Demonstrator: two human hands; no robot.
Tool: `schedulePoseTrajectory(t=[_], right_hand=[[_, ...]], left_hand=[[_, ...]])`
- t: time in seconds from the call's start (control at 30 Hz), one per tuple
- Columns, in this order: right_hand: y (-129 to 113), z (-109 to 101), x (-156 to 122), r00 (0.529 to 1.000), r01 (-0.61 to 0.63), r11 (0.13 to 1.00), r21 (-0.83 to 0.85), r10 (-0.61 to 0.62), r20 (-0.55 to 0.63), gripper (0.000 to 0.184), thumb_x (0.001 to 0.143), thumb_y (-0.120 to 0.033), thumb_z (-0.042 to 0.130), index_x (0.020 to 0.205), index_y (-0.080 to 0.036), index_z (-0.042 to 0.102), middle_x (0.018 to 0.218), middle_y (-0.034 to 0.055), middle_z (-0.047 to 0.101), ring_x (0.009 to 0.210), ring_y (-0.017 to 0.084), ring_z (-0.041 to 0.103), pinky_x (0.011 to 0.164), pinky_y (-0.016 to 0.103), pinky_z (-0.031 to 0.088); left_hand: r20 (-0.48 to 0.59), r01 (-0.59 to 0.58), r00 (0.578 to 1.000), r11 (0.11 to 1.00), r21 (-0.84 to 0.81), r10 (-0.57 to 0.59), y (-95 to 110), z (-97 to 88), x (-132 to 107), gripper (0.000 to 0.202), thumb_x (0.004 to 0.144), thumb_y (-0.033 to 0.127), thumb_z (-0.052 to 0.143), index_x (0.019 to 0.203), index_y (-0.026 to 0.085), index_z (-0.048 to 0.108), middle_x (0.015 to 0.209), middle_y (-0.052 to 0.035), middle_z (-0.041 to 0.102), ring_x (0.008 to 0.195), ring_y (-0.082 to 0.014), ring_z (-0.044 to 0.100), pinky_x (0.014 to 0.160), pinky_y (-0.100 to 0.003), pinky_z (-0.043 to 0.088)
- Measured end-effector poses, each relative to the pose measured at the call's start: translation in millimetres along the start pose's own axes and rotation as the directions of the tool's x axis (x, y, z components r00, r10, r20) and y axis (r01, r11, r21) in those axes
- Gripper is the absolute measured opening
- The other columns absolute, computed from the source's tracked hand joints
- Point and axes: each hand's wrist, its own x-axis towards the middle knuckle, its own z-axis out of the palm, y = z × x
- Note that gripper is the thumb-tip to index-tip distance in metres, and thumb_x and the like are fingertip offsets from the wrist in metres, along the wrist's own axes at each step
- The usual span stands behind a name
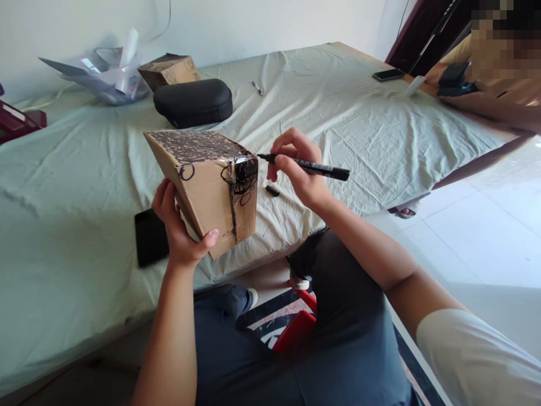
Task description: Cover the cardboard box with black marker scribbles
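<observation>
My left hand (pixel 177 228) grips a cardboard box (pixel 209 180) from below and lifts it above the bed's edge; the box is taped and covered in black marker scribbles. My right hand (pixel 296 169) pinches a black marker pen (pixel 310 167), its tip pointing at the box's right top corner and nearly touching it. The marker's cap (pixel 273 190) lies on the sheet just below the pen.
A pale green sheet (pixel 338 113) covers the bed. On it lie a black phone (pixel 149 237), a black case (pixel 193 102), a second cardboard box (pixel 169 70), a plastic-filled container (pixel 110 76), a pen (pixel 257 87) and another phone (pixel 387 74). Another person (pixel 486 73) sits at the far right.
</observation>
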Motion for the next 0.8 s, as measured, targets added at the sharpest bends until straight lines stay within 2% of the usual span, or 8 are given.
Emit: schedulePoseTrajectory(t=[0.1,0.23,0.3,0.37,0.47,0.6,0.7,0.8], right_hand=[[5.0,-8.4,0.2,0.99,-0.098,0.995,0.024,0.1,-0.1,0.036,0.105,-0.059,0.076,0.102,-0.028,0.058,0.065,-0.0082,0.064,0.053,0.012,0.061,0.054,0.028,0.052],[13.3,-23.7,-1.8,0.95,-0.231,0.971,-0.057,0.212,-0.23,0.043,0.104,-0.066,0.075,0.089,-0.029,0.059,0.052,-0.0131,0.043,0.039,0.009,0.042,0.048,0.027,0.049],[18.4,-33.8,-3.2,0.944,-0.271,0.96,-0.068,0.251,-0.216,0.035,0.097,-0.053,0.084,0.086,-0.027,0.063,0.053,-0.0113,0.052,0.04,0.008,0.046,0.046,0.026,0.048],[23.7,-43.7,-5.0,0.925,-0.359,0.933,-0.021,0.353,-0.139,0.027,0.086,-0.039,0.089,0.099,-0.023,0.072,0.072,-0.0048,0.075,0.05,0.01,0.063,0.05,0.025,0.054],[30.8,-54.4,-7.5,0.818,-0.566,0.815,0.122,0.574,-0.038,0.036,0.088,-0.039,0.078,0.119,-0.021,0.072,0.104,0.0051,0.088,0.066,0.016,0.079,0.06,0.029,0.064],[34.6,-60.5,-7.9,0.69,-0.716,0.672,0.192,0.723,0.041,0.031,0.102,-0.045,0.057,0.113,-0.02,0.071,0.101,0.0109,0.088,0.054,0.016,0.07,0.051,0.029,0.057],[32.2,-62.7,-7.9,0.649,-0.755,0.655,0.011,0.746,0.147,0.015,0.095,-0.029,0.066,0.106,-0.02,0.068,0.085,0.0071,0.083,0.046,0.012,0.056,0.045,0.025,0.043],[26.8,-62.8,-9.7,0.573,-0.702,0.611,-0.365,0.79,0.22,0.022,0.086,-0.007,0.068,0.099,-0.023,0.063,0.07,-0.0038,0.069,0.047,0.01,0.049,0.046,0.024,0.037]], left_hand=[[-0.054,-0.094,0.994,0.995,-0.04,0.092,-5.3,0.7,-1.1,0.126,0.075,0.083,0.087,0.18,0.038,0.033,0.181,-0.0134,0.031,0.171,-0.0496,0.028,0.135,-0.074,0.042],[-0.101,-0.076,0.993,0.993,-0.087,0.067,-21.3,0.1,-1.8,0.131,0.068,0.09,0.086,0.175,0.035,0.034,0.177,-0.0155,0.036,0.171,-0.0493,0.03,0.136,-0.073,0.041],[-0.133,-0.041,0.991,0.996,-0.084,0.03,-28.5,-0.5,-1.7,0.138,0.06,0.096,0.084,0.172,0.034,0.034,0.176,-0.0158,0.037,0.171,-0.0493,0.031,0.139,-0.072,0.035],[-0.155,0.015,0.988,0.997,-0.072,-0.025,-32.1,-0.4,-1.0,0.141,0.055,0.1,0.081,0.169,0.033,0.033,0.175,-0.0156,0.037,0.17,-0.0487,0.033,0.141,-0.069,0.032],[-0.181,0.05,0.981,0.996,-0.08,-0.063,-31.9,1.4,1.4,0.139,0.055,0.102,0.076,0.167,0.032,0.033,0.174,-0.0162,0.04,0.167,-0.0472,0.038,0.14,-0.068,0.034],[-0.225,-0.007,0.974,0.99,-0.142,-0.026,-28.3,4.0,5.3,0.132,0.061,0.095,0.078,0.167,0.028,0.037,0.167,-0.0169,0.05,0.159,-0.0446,0.048,0.137,-0.068,0.039],[-0.239,-0.056,0.971,0.972,-0.229,0.0,-22.7,4.4,6.8,0.116,0.071,0.078,0.084,0.168,0.029,0.043,0.165,-0.0169,0.053,0.158,-0.0439,0.051,0.136,-0.068,0.042],[-0.235,-0.052,0.972,0.965,-0.255,-0.01,-14.1,4.3,7.7,0.102,0.079,0.066,0.083,0.168,0.031,0.046,0.166,-0.0152,0.054,0.16,-0.0421,0.052,0.136,-0.065,0.043]])
